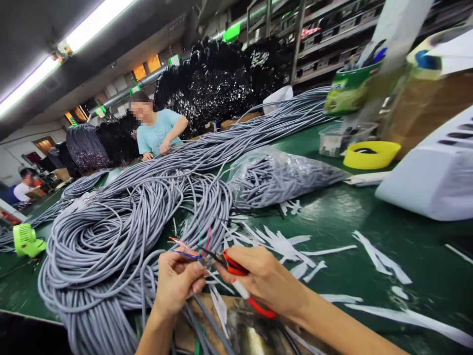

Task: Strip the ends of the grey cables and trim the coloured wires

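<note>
Pinched in my left hand (180, 283) is the stripped end of a grey cable (214, 320). Thin coloured wires (185, 246), among them red, blue and green, fan out above its fingers. My right hand (258, 276) grips red-handled scissors (254, 303), whose dark blades point left and lie close to the wires; whether they touch is too small to tell. Directly behind both hands, a big coil of grey cable (111, 236) covers the left of the green table. White paper-like strips (284, 244) lie scattered to the right of the scissors.
A clear bag of cut grey tubing (281, 180) lies beyond the strips. At the right stand a yellow ring-shaped dish (371, 155), a green pen holder (349, 88) and a white device (432, 177). A co-worker (158, 128) handles cables across the table. A small green fan (27, 240) stands left.
</note>
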{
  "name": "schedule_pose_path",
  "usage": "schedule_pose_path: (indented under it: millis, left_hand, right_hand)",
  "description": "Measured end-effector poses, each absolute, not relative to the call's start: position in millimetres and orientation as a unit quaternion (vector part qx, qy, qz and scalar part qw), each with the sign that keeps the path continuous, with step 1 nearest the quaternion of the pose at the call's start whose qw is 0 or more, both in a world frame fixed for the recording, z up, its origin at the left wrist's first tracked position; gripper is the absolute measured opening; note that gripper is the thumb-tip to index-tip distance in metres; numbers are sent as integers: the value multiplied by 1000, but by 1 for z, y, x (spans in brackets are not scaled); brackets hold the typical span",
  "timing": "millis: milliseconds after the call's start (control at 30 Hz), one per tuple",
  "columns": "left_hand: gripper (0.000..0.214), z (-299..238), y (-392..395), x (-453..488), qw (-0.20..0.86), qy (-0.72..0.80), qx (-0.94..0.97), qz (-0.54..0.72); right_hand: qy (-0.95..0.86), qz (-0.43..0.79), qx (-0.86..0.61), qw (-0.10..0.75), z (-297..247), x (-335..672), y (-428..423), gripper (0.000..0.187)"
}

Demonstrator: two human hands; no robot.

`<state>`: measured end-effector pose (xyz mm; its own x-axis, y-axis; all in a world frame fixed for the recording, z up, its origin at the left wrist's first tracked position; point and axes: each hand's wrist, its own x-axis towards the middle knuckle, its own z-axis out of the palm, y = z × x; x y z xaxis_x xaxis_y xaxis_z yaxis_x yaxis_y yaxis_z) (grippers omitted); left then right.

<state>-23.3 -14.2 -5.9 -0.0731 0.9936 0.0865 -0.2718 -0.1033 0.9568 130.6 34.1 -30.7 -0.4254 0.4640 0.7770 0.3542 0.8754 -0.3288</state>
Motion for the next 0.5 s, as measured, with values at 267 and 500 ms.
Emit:
schedule_pose_path:
  millis: [267, 500]
  left_hand:
    - [23, -10, -16, -20, 421, 502, 510, 558]
    - [18, -5, -25, -18, 414, 550, 567, 452]
  right_hand:
    - [-756, 400, -252, 452, -15, 133, 32, 41]
    - [-633, 410, -336, 565, -19, 137, 41, 38]
